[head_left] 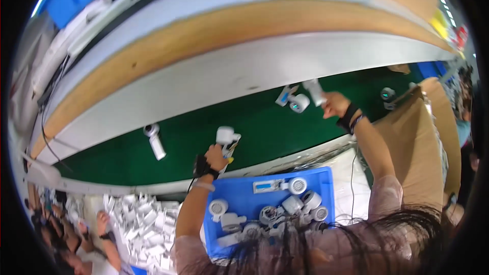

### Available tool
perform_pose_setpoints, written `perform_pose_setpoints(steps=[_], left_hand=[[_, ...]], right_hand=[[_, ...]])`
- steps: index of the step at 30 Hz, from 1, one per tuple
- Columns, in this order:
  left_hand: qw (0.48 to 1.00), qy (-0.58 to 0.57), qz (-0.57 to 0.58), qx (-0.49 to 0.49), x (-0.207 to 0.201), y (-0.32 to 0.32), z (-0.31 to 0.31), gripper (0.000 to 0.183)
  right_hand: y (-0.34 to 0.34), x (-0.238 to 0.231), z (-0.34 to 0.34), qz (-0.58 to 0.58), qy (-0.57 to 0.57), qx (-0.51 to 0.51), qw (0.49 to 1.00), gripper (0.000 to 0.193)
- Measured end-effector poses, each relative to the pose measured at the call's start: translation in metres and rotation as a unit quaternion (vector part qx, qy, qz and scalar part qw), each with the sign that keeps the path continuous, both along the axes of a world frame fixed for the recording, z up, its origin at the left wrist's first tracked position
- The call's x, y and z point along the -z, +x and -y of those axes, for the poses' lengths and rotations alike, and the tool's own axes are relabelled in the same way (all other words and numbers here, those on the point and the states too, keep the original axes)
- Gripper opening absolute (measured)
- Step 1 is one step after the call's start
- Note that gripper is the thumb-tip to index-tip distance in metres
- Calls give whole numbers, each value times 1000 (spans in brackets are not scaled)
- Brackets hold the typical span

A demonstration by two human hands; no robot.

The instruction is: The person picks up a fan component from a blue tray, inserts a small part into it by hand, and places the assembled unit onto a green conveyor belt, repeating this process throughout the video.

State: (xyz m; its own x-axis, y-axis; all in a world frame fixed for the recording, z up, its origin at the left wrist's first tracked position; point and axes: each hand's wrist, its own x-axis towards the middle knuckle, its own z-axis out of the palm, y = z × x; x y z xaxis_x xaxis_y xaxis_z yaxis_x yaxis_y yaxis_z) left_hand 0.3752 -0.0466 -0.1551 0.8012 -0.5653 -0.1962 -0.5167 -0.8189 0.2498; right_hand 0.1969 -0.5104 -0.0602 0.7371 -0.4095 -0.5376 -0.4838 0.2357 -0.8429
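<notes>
My left hand (216, 158) is closed around the lower end of a white handheld fan (224, 135) at the near side of the green belt. The fan's round head points away from me, and thin wires and a yellow bit show by my fingers. Farther right, my right hand (336, 105) pinches a long white fan handle (314, 91) over the belt's far edge. Just left of it lies another handheld fan (299, 103), its handle open with a blue part showing. A fourth white fan (155, 141) rests alone on the belt to the left.
A blue bin (330, 183) with several white fans stands close in front of me. White pieces (147, 229) are heaped at the lower left, near other people's hands (103, 221). A cardboard box (412, 142) is on the right. A wood-edged shelf (244, 18) overhangs the green belt (188, 122).
</notes>
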Motion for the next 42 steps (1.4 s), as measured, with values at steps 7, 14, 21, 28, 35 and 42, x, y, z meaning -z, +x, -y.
perform_pose_setpoints(steps=[7,14,21,28,35,42], left_hand=[[999,0,-24,-22,-27,0,15,57],[998,11,-25,-52,-31,-15,-21,52],[984,-169,-60,13,-36,9,28,42],[818,-389,-413,-93,-144,-40,11,22],[729,-378,-561,103,-235,-152,11,18],[745,-291,-572,183,-250,-211,-11,27]], right_hand=[[126,101,103,42,-41,32,998,23],[178,137,67,128,-95,-15,987,18],[117,129,109,161,-589,-171,773,40],[12,-44,-199,300,-312,-305,848,46],[-77,-68,-249,408,-412,-300,757,19],[-204,-96,-264,296,161,-306,891,26]])
